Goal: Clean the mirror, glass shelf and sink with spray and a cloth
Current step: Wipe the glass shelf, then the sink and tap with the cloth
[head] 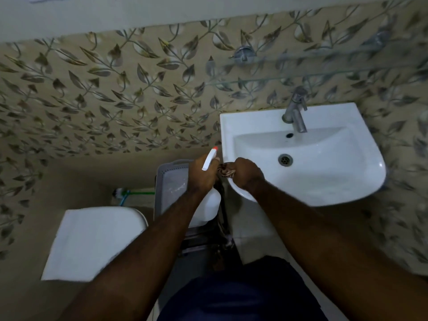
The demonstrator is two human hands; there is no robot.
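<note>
A white sink (236,126) hangs on the leaf-patterned wall at the right, with a metal tap (296,112) at its back. Above it runs a glass shelf (324,72) on round metal brackets. My left hand (201,174) grips a white spray bottle (207,205) by its neck; the red-tipped nozzle (209,158) points up and away. Beside it, over the sink's front left rim, my right hand (247,173) is closed on a bunched brown patterned cloth (225,170). The two hands almost touch. No mirror is in view.
A grey plastic basket (166,181) stands on the floor left of the sink, under my left hand. A white toilet cistern lid (92,242) lies at the lower left. A green-handled brush (129,193) rests by the wall behind it.
</note>
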